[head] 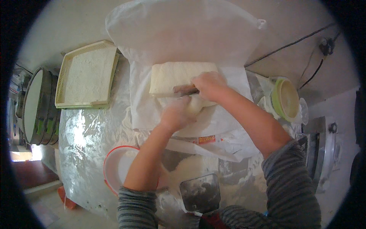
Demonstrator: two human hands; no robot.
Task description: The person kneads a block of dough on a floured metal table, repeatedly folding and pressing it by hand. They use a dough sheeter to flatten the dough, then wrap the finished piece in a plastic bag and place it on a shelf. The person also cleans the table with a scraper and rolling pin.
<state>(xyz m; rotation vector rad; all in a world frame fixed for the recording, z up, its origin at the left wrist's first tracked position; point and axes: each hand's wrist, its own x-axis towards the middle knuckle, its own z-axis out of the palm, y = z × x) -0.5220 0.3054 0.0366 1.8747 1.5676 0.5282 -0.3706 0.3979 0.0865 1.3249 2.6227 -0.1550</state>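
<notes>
A thick pale slab of dough [180, 75] lies on a white woven plastic sheet [145, 114], whose far end rises up behind it. My right hand [210, 86] grips a tool with a wooden handle [186, 89] at the slab's near edge; its blade is mostly hidden, so I cannot tell whether it is a dough cutter or a knife. Just below the tool, my left hand [177, 113] is slightly blurred, its thumb and fingers around a smaller rounded piece of dough [195, 105]. Whether that piece is fully separate from the slab is unclear.
Near my left forearm stands a red-rimmed white bowl [114, 166]. A dark square plate, apparently a scale [200, 193], is dusted with flour. Left are a floury yellow plastic tray [88, 75] and large round stacked frames [40, 106]. Nested green and yellow basins [286, 100] stand right.
</notes>
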